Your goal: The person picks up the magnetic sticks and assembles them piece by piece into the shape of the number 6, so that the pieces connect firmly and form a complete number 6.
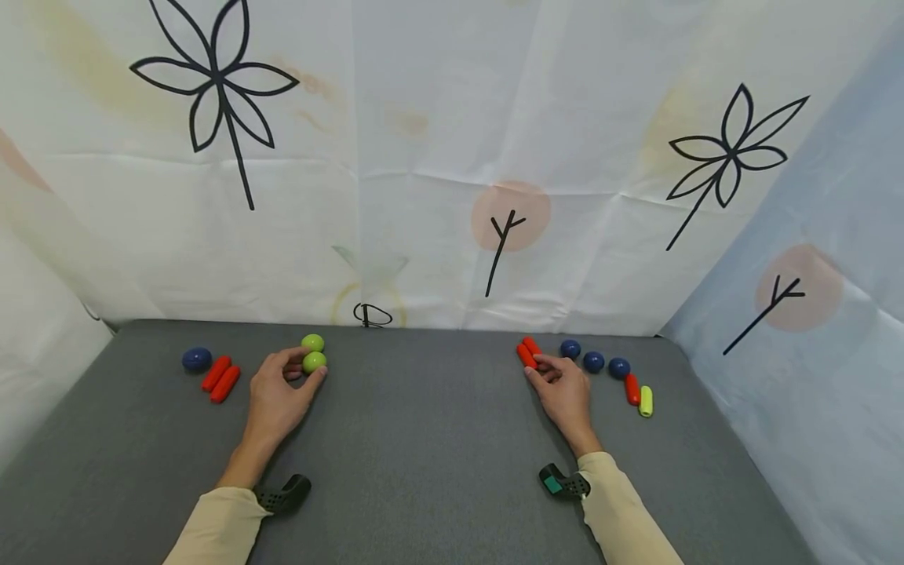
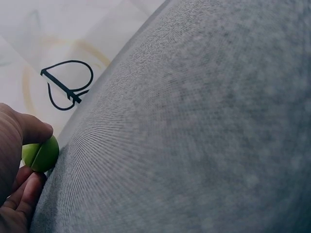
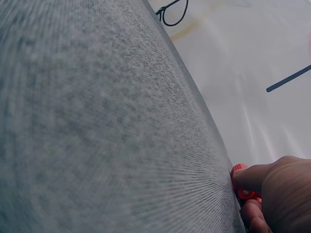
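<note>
My left hand (image 1: 278,396) pinches the nearer of two green balls (image 1: 314,362) between thumb and fingers. The second green ball (image 1: 313,342) lies right behind it. In the left wrist view the pinched green ball (image 2: 44,156) shows a seam and sits at the table's surface. On the right, my right hand (image 1: 567,392) holds the nearer of two red cylinders (image 1: 526,355) by thumb and fingertips. Its neighbour, another red cylinder (image 1: 532,346), lies alongside. The right wrist view shows a red ribbed end (image 3: 238,170), partly hidden by the thumb.
Left of my left hand lie a blue ball (image 1: 197,359) and two red cylinders (image 1: 220,380). Beyond my right hand, three blue balls (image 1: 594,362), a red cylinder (image 1: 632,389) and a yellow-green cylinder (image 1: 646,402) form a line. A patterned cloth (image 1: 424,235) hangs behind the grey table (image 1: 424,455).
</note>
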The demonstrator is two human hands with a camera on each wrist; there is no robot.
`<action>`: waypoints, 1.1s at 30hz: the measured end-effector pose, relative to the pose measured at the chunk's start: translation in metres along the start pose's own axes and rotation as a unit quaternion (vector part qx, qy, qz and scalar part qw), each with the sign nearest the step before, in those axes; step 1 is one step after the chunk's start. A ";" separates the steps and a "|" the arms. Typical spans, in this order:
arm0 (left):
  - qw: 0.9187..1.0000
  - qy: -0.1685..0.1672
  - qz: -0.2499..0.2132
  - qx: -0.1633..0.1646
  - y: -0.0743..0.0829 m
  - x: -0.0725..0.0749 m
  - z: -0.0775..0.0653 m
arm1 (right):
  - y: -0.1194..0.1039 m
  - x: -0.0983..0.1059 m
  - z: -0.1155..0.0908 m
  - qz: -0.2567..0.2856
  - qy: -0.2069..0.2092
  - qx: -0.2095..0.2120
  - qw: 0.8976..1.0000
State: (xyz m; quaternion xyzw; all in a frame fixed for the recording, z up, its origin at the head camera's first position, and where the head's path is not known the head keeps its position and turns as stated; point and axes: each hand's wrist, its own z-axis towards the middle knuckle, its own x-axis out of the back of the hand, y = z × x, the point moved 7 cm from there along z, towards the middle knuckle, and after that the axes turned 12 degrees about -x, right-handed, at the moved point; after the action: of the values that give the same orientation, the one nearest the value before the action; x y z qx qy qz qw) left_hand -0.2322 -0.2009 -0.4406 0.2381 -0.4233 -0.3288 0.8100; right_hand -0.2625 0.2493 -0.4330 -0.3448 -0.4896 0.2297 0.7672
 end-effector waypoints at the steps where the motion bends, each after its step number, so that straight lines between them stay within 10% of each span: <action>1: 1.000 0.000 -0.001 0.000 0.000 0.000 0.000 | 0.000 0.000 0.000 -0.001 0.001 0.003 1.000; 33: 1.000 -0.007 -0.003 0.004 0.001 0.000 0.000 | 0.002 -0.001 0.000 -0.007 -0.012 -0.010 1.000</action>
State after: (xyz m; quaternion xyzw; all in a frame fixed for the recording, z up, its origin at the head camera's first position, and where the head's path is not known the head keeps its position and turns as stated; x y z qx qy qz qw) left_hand -0.2319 -0.2005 -0.4400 0.2402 -0.4298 -0.3311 0.8050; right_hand -0.2628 0.2498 -0.4354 -0.3465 -0.5035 0.2238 0.7592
